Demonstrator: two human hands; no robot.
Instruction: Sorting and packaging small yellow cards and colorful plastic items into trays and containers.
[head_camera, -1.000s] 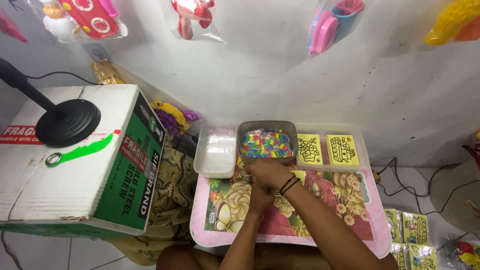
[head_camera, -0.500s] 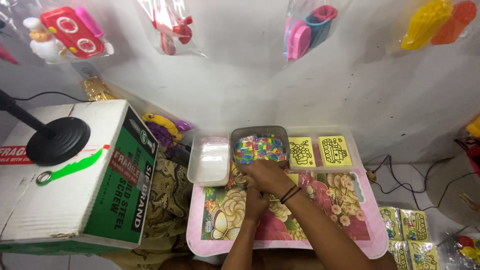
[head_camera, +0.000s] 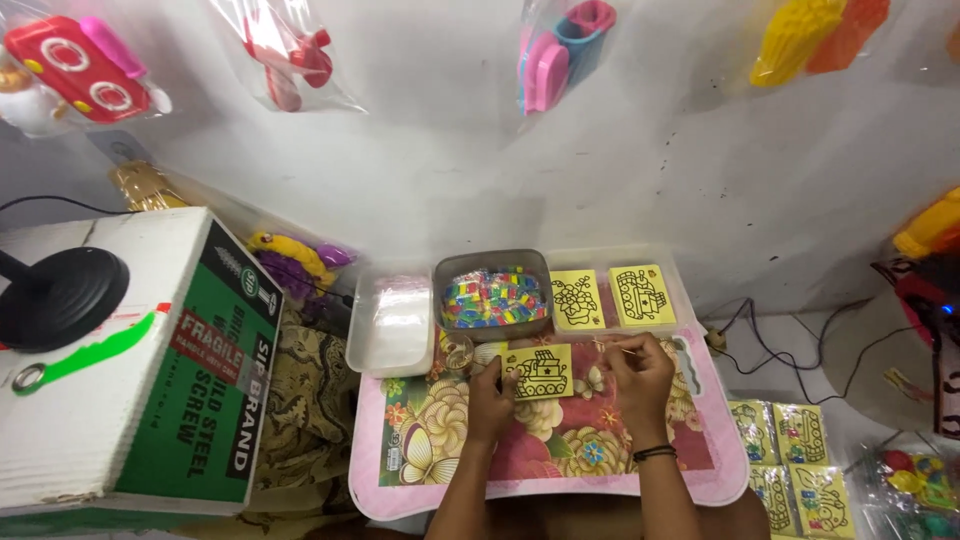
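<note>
A: Yellow card (head_camera: 541, 371) with a black outline drawing, centre of frame, above the floral tray (head_camera: 420, 470); pinched at its left edge by the left hand (head_camera: 492, 397), fingers closed on it.

B: Right hand (head_camera: 640, 375), just right of the card: fingertips pressed together on a thin stick (head_camera: 615, 347), tip aimed toward the card's upper right corner.

A: Step in hand, judged: card steadied, stick brought to its surface. Next move calls for a firm hold on the card and a fine, light touch at one small outlined patch.

B: Behind the card: grey tub (head_camera: 493, 297) of mixed coloured pieces, middle of frame; clear lidded box (head_camera: 392, 320) to its left; two more yellow cards (head_camera: 608, 297) to its right. Small clear cup (head_camera: 458, 351) just left of the held card.

A: Surface: pink-rimmed tray with flower print, lower centre. Left of frame: green and white carton (head_camera: 150, 350) bearing a black round lamp base (head_camera: 60, 297). Lower right: packets of similar cards (head_camera: 790, 460). Top of frame: bagged plastic toys (head_camera: 560, 50) hung on a white wall; cables at right.
</note>
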